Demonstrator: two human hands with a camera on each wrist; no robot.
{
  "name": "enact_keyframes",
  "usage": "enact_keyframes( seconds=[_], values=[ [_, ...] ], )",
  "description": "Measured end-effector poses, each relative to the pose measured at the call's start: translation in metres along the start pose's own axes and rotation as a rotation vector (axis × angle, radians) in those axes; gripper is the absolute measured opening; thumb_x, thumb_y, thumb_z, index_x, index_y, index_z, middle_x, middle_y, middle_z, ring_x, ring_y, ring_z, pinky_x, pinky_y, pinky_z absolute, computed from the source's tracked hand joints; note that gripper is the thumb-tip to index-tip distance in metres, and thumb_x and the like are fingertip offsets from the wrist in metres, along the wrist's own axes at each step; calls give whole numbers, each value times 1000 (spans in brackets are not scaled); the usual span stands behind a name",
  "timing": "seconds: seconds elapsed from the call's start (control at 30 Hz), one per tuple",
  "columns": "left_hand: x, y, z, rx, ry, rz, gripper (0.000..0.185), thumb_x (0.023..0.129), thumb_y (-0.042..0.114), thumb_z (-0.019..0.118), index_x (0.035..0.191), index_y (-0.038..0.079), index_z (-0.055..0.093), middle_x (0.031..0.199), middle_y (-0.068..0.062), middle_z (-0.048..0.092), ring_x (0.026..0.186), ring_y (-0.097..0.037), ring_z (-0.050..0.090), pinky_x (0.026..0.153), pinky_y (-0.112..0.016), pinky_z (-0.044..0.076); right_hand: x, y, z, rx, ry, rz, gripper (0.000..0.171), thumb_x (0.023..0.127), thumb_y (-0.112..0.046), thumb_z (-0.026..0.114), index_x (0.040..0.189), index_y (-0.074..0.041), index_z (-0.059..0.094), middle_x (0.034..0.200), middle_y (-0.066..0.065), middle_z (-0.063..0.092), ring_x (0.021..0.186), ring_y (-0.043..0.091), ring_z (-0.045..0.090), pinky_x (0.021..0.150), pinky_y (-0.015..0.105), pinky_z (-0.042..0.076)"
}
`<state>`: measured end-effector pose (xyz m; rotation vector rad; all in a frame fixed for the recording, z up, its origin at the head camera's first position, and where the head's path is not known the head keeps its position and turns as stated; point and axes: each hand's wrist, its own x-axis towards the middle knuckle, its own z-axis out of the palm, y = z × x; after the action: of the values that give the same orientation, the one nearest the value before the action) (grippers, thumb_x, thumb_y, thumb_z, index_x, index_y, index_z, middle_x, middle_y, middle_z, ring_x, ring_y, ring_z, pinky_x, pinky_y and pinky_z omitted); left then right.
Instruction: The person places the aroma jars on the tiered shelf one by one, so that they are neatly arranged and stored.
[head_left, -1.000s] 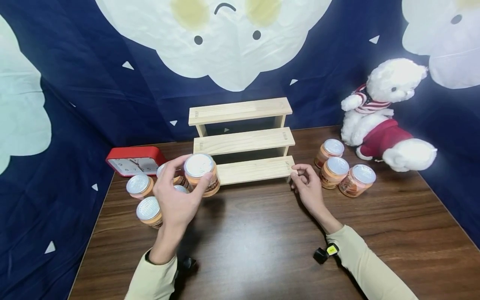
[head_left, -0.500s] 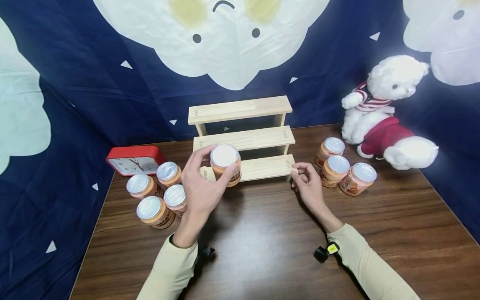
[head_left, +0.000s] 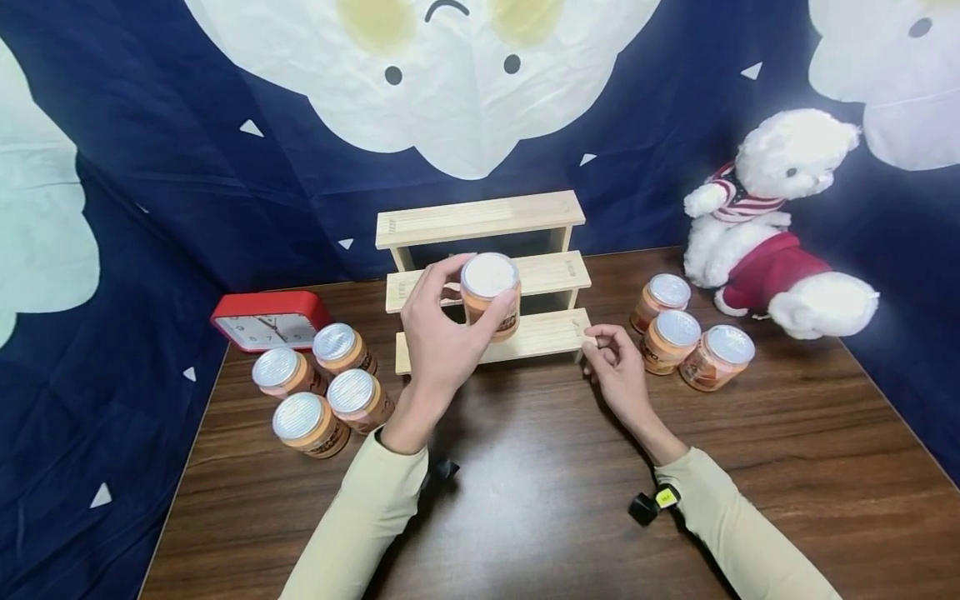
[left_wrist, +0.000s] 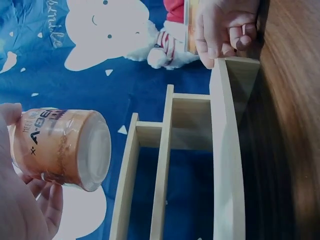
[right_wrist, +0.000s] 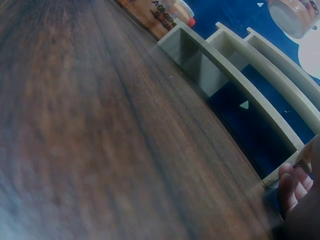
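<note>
On the dark wooden table (head_left: 525,467), the left hand (head_left: 438,337) grips an orange foil-lidded jar (head_left: 491,293) above the pale three-step wooden shelf (head_left: 487,279). The right hand (head_left: 618,371), fingers curled, steadies its bottom corner. Best set the jar down level, centred on a step.

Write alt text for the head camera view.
A person's left hand holds an orange jar above a three-step wooden shelf, while the right hand touches the shelf's lowest corner. More jars stand on the table at both sides.

Orange jar (head_left: 491,293), white lid; pale wood shelf (head_left: 487,279); red clock (head_left: 270,321); dark brown table (head_left: 540,467).
</note>
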<state>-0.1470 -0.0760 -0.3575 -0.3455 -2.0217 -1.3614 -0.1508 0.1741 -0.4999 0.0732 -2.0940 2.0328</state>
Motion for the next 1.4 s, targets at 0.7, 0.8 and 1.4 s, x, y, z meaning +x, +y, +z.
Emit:
enact_keyframes(
  seconds=[0.7, 0.8, 1.4],
  values=[
    [44, -5, 46, -62, -13, -48, 52, 87, 38, 93, 126, 7, 78, 108, -7, 77, 98, -18, 70, 84, -37, 62, 1, -1, 1, 2, -1, 10, 21, 106, 10, 63, 127, 14, 60, 90, -1, 61, 63, 9, 60, 55, 18, 48],
    [48, -7, 50, -58, -14, -45, 52, 87, 38, 92, 127, 8, 78, 109, -6, 76, 98, -18, 69, 85, -41, 63, 0, -1, 1, 0, -5, 13, 21, 107, 10, 64, 127, 14, 60, 90, -1, 61, 63, 9, 60, 55, 18, 48],
    [81, -1, 68, -54, 7, -74, 51, 88, 37, 92, 128, 9, 78, 111, -6, 76, 101, -15, 68, 84, -26, 58, 1, -1, 0, 5, -2, 25, 21, 106, 10, 63, 128, 12, 60, 91, 1, 62, 63, 10, 60, 56, 18, 49]
  ],
)
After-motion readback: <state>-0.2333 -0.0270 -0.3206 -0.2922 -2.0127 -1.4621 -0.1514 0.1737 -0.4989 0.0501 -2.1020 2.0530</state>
